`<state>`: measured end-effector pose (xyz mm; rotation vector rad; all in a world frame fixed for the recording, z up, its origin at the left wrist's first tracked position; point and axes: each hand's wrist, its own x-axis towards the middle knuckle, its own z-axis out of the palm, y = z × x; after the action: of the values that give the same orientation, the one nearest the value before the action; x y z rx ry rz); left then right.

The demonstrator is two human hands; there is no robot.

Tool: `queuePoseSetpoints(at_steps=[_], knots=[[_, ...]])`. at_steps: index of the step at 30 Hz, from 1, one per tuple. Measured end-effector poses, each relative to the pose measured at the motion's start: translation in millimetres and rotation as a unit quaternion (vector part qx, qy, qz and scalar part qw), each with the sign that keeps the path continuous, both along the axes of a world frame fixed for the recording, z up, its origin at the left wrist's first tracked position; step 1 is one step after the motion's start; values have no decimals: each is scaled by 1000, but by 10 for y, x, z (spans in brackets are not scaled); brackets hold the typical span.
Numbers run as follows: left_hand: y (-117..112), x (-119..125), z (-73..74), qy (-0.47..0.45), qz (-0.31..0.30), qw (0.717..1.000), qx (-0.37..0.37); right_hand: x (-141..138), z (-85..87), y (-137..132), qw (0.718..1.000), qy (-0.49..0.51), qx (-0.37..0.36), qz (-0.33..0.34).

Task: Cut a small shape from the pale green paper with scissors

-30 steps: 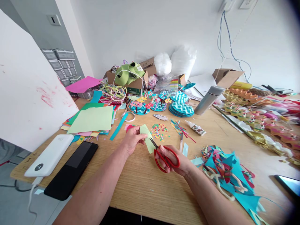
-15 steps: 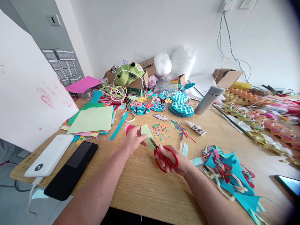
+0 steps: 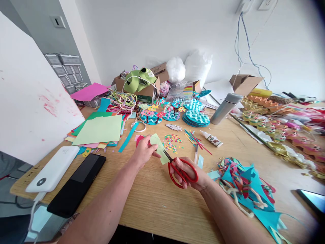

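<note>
My left hand (image 3: pixel 146 149) pinches a small piece of light green paper (image 3: pixel 160 146) by its left side, thumb on top. In my right hand (image 3: pixel 189 173) is a pair of scissors (image 3: pixel 175 166) with red handles, fingers through the loops. The dark blades lie against the paper's right edge, slightly parted. Just beyond the paper, small round confetti dots (image 3: pixel 172 140) in red, yellow and green lie on the wooden table (image 3: pixel 152 206). A piece of dark pink paper (image 3: pixel 138 139) shows partly behind my left hand.
A stack of coloured paper (image 3: pixel 98 130), a power bank (image 3: pixel 52 169) and a black phone (image 3: pixel 77 184) lie on the left. A glue bottle (image 3: pixel 212 138), a steel flask (image 3: pixel 225 108) and a heap of paper scraps (image 3: pixel 245 184) are on the right. Blue wavy discs (image 3: pixel 196 118) stand at the back.
My right hand has drawn the scissors slightly right and away from my left hand, and the handles have spread wider. The green paper is still in my left hand.
</note>
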<state>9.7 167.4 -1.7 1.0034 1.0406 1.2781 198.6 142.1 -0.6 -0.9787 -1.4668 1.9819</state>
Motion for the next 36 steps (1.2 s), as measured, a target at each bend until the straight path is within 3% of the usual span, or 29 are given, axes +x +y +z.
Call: queuePoseSetpoints(at_steps=[36], knots=[[-29,-46,60,-48,-82,993,-63,-36,-73,13,1000,-19,-6,-21]])
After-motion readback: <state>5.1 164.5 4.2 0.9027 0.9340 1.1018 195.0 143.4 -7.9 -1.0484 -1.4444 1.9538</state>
